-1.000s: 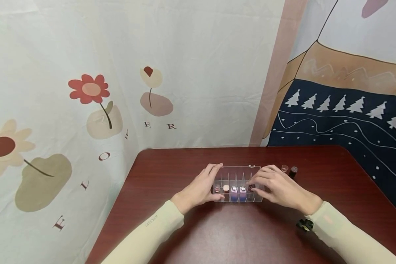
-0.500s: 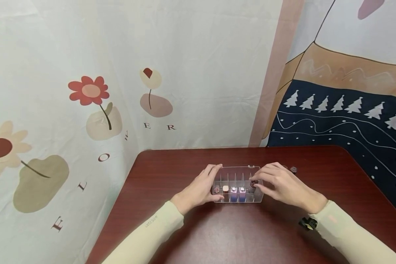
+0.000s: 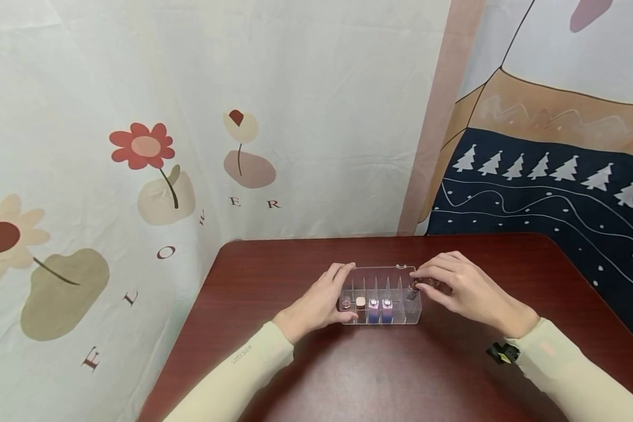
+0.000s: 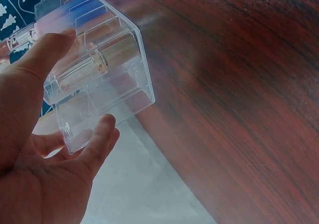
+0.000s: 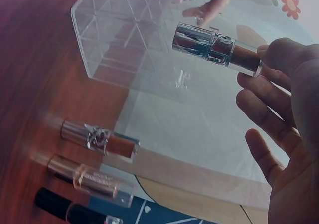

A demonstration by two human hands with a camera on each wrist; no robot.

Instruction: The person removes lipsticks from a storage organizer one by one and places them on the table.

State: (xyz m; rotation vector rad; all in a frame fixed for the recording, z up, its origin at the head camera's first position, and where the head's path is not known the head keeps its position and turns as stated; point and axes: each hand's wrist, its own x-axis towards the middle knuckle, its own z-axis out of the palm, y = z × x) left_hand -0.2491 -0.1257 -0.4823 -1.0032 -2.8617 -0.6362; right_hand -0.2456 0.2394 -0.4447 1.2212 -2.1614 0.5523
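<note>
The right hand (image 3: 466, 287) has carried a lipstick (image 5: 218, 49) rightward, to the right end of the clear divided organizer (image 3: 412, 313) — thumb and finger pinching its top; the left hand (image 3: 319, 299) grips the opposite end; unloading seems to be advancing, four cosmetic tubes (image 3: 373, 312) remaining inside.

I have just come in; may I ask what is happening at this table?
A person's left hand grips the left end of a clear plastic divided box. The right hand pinches a clear-and-silvery cylindrical tube near the box's right end. Two purple-and-blue tubes and a beige-capped tube are inside the box. On the dark red wood-grain table, three more tubes stand beside it: a silvery one, a pale gold one and a black one.
</note>
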